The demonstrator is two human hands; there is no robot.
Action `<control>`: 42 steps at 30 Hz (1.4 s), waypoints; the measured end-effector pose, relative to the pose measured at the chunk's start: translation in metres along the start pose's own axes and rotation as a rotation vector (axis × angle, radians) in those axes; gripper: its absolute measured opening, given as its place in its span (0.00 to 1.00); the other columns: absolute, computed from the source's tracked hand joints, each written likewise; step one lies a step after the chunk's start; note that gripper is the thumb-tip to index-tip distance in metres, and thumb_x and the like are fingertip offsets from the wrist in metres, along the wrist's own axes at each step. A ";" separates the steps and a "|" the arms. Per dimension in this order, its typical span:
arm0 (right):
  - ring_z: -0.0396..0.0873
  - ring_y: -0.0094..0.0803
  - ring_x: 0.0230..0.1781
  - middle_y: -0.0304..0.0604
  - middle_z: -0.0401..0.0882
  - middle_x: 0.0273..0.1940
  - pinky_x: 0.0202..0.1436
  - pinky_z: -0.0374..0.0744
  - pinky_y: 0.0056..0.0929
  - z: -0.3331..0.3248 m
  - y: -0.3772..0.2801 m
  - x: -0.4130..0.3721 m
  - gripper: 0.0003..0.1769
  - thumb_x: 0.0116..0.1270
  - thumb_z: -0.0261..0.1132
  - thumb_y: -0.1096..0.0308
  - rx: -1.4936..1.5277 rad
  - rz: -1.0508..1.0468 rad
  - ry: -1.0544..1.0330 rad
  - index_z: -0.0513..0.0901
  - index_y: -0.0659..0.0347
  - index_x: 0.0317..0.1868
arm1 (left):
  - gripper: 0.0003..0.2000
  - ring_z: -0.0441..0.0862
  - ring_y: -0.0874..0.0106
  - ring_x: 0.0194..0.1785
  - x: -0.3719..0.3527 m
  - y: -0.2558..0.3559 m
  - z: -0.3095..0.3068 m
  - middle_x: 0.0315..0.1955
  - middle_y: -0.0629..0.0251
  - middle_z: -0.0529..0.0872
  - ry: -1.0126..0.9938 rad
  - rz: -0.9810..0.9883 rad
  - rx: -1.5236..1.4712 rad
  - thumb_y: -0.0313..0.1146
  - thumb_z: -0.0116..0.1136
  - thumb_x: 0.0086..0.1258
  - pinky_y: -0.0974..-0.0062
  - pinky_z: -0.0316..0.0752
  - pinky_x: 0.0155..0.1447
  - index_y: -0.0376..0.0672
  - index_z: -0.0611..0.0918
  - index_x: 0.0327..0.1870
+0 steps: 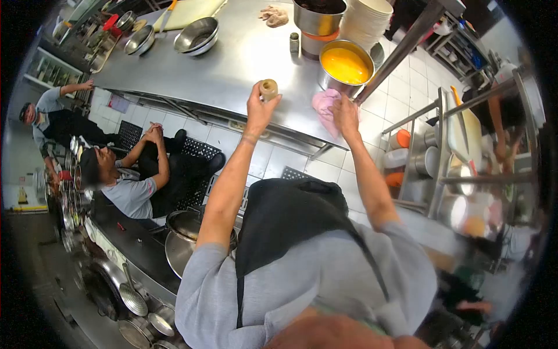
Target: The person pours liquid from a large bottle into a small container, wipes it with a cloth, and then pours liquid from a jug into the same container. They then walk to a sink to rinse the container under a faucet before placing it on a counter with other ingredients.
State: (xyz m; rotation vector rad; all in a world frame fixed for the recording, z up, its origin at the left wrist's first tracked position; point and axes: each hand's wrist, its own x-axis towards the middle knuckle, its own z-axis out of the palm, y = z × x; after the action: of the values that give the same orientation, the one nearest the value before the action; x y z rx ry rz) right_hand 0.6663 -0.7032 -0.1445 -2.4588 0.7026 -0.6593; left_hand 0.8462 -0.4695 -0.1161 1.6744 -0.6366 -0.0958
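Note:
My left hand [258, 111] is closed around a small jar [268, 89] with brownish contents, above the front edge of the steel table [250, 55]. A pink cloth [326, 110] is bunched in my right hand [346, 117] at the table's right corner. Just beyond that hand stands a metal pot [347, 65] of orange-yellow liquid. Behind the pot I see a larger steel pot [317, 22] with dark contents, set on another container. A small shaker [294, 42] stands to the left of these pots.
Metal bowls [196, 36] and a cutting board with a knife [189, 13] lie at the table's far left. White stacked containers [366, 23] stand by the table's post. One person [131, 183] sits at left, with another behind. A rack [433, 148] is at right.

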 end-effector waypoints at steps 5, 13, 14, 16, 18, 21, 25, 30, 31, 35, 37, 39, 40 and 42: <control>0.78 0.60 0.59 0.62 0.81 0.56 0.65 0.76 0.50 -0.016 0.003 -0.029 0.33 0.67 0.73 0.67 0.031 -0.060 0.218 0.73 0.70 0.69 | 0.31 0.86 0.68 0.56 0.024 -0.004 0.023 0.52 0.56 0.89 -0.004 -0.113 -0.045 0.31 0.79 0.61 0.69 0.81 0.60 0.34 0.76 0.64; 0.81 0.53 0.57 0.62 0.79 0.61 0.60 0.79 0.44 -0.045 -0.001 -0.103 0.26 0.74 0.68 0.69 0.199 0.178 0.177 0.75 0.70 0.69 | 0.44 0.84 0.59 0.63 0.021 -0.028 0.033 0.61 0.50 0.84 -0.006 -0.104 0.014 0.32 0.84 0.54 0.63 0.80 0.67 0.38 0.70 0.72; 0.83 0.50 0.54 0.61 0.80 0.61 0.56 0.82 0.42 -0.044 -0.002 -0.112 0.25 0.75 0.67 0.70 0.232 0.175 0.180 0.76 0.69 0.68 | 0.50 0.82 0.55 0.65 0.016 -0.044 0.033 0.65 0.45 0.80 0.038 -0.092 0.178 0.30 0.84 0.52 0.61 0.79 0.68 0.37 0.64 0.77; 0.85 0.41 0.42 0.57 0.86 0.51 0.45 0.83 0.38 -0.050 -0.016 -0.126 0.20 0.75 0.66 0.70 0.303 0.192 0.144 0.80 0.69 0.64 | 0.47 0.79 0.51 0.68 -0.013 -0.054 0.022 0.66 0.40 0.77 0.144 0.003 0.301 0.26 0.77 0.58 0.59 0.75 0.72 0.34 0.61 0.78; 0.83 0.37 0.34 0.53 0.87 0.41 0.40 0.81 0.36 -0.036 -0.009 -0.144 0.17 0.75 0.66 0.71 0.345 0.252 -0.003 0.83 0.69 0.60 | 0.44 0.77 0.49 0.69 -0.063 -0.052 0.002 0.65 0.38 0.76 0.221 0.001 0.355 0.24 0.73 0.61 0.58 0.73 0.73 0.33 0.62 0.78; 0.80 0.33 0.26 0.49 0.85 0.29 0.35 0.79 0.33 -0.019 0.000 -0.165 0.13 0.75 0.65 0.72 0.296 0.195 -0.195 0.86 0.70 0.55 | 0.38 0.77 0.45 0.66 -0.162 -0.088 -0.026 0.60 0.38 0.78 0.205 -0.076 0.509 0.25 0.71 0.61 0.56 0.73 0.71 0.31 0.67 0.74; 0.77 0.29 0.24 0.48 0.83 0.26 0.31 0.77 0.32 0.005 -0.020 -0.158 0.12 0.74 0.66 0.73 0.387 0.050 -0.320 0.87 0.69 0.54 | 0.26 0.78 0.44 0.62 -0.247 -0.157 -0.062 0.55 0.40 0.80 0.149 -0.423 0.673 0.27 0.69 0.60 0.56 0.72 0.71 0.29 0.79 0.60; 0.78 0.29 0.25 0.51 0.86 0.32 0.32 0.77 0.32 0.031 -0.075 -0.094 0.13 0.74 0.66 0.73 0.352 -0.240 -0.395 0.87 0.70 0.55 | 0.22 0.78 0.45 0.61 -0.200 -0.162 -0.087 0.54 0.42 0.80 0.307 -0.464 0.519 0.29 0.69 0.60 0.57 0.74 0.69 0.33 0.82 0.56; 0.78 0.29 0.25 0.51 0.87 0.32 0.32 0.78 0.32 0.041 -0.089 -0.080 0.14 0.74 0.66 0.72 0.388 -0.262 -0.389 0.87 0.70 0.55 | 0.22 0.79 0.47 0.62 -0.187 -0.163 -0.095 0.55 0.44 0.83 0.327 -0.492 0.497 0.31 0.70 0.60 0.59 0.73 0.71 0.33 0.83 0.55; 0.81 0.33 0.26 0.54 0.87 0.34 0.34 0.79 0.33 0.088 -0.171 -0.019 0.13 0.74 0.66 0.72 0.353 -0.239 -0.449 0.87 0.71 0.53 | 0.22 0.80 0.49 0.62 -0.149 -0.166 -0.139 0.53 0.45 0.83 0.384 -0.430 0.383 0.34 0.72 0.61 0.60 0.75 0.68 0.35 0.84 0.57; 0.83 0.43 0.39 0.58 0.86 0.47 0.44 0.81 0.38 0.130 -0.202 0.005 0.16 0.73 0.66 0.72 0.303 -0.319 -0.438 0.85 0.71 0.57 | 0.22 0.82 0.51 0.59 -0.136 -0.176 -0.172 0.52 0.46 0.84 0.361 -0.433 0.405 0.34 0.71 0.63 0.61 0.78 0.64 0.35 0.84 0.57; 0.83 0.48 0.47 0.60 0.84 0.54 0.51 0.81 0.40 0.186 -0.221 0.029 0.18 0.72 0.67 0.72 0.243 -0.379 -0.460 0.83 0.70 0.59 | 0.22 0.84 0.53 0.55 -0.128 -0.189 -0.202 0.51 0.47 0.85 0.361 -0.437 0.384 0.34 0.71 0.63 0.61 0.80 0.60 0.35 0.84 0.57; 0.76 0.59 0.61 0.64 0.75 0.65 0.66 0.74 0.48 0.225 -0.212 0.042 0.29 0.69 0.70 0.68 0.177 -0.480 -0.459 0.76 0.67 0.68 | 0.22 0.85 0.54 0.53 -0.124 -0.196 -0.219 0.50 0.47 0.85 0.367 -0.438 0.374 0.35 0.71 0.64 0.62 0.81 0.59 0.34 0.84 0.58; 0.67 0.62 0.70 0.67 0.67 0.72 0.72 0.66 0.57 0.279 -0.235 0.055 0.40 0.65 0.75 0.61 0.100 -0.536 -0.365 0.70 0.64 0.74 | 0.23 0.86 0.54 0.50 -0.114 -0.208 -0.254 0.51 0.48 0.86 0.368 -0.452 0.333 0.35 0.71 0.64 0.61 0.82 0.56 0.34 0.83 0.58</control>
State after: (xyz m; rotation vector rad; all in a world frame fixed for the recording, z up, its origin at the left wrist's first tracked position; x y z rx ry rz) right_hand 0.9457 -0.4706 -0.2052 -2.5792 -0.1348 -0.3931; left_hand 0.9268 -0.1782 -0.2878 2.0689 0.0136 -0.0024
